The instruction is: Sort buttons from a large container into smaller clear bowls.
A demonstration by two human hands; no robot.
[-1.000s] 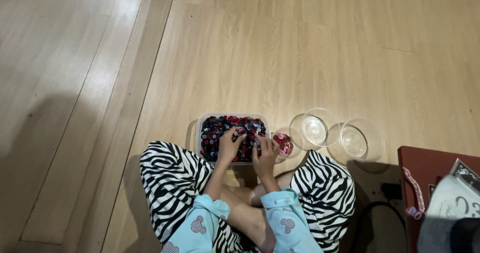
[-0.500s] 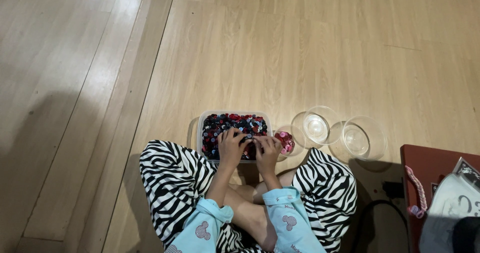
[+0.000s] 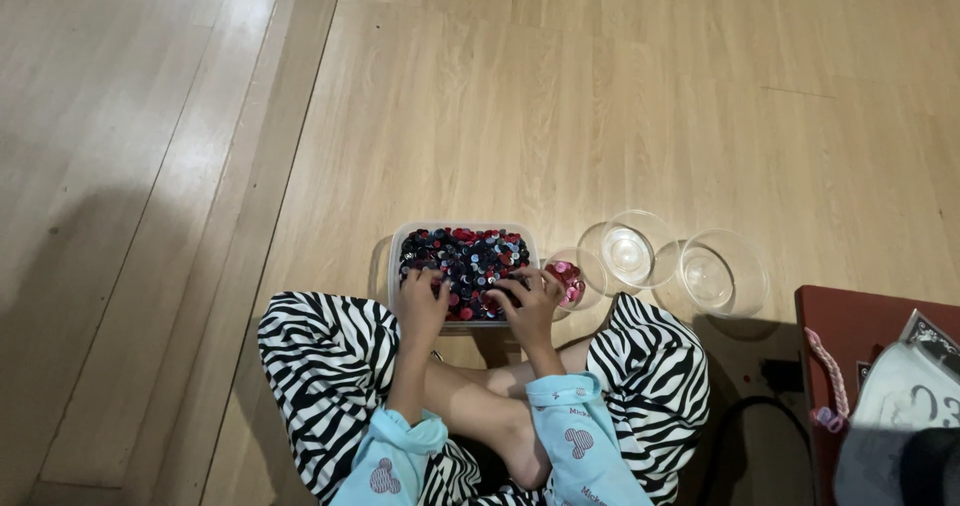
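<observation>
Since both hands are buried in the clear tub (image 3: pixel 396 256) of dark and red buttons (image 3: pixel 470 256) on the floor between the knees, pinch one button at a time. Left hand (image 3: pixel 422 306) and right hand (image 3: pixel 530 306) have fingers curled down; can't tell if either holds anything. Small bowl (image 3: pixel 570 278) of pink pieces sits just right; two clear bowls farther right look empty, hard to confirm.

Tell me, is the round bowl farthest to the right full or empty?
Empty. The far-right clear bowl shows only its see-through bottom and the wooden floor beneath, unlike the small bowl holding pink pieces.
</observation>
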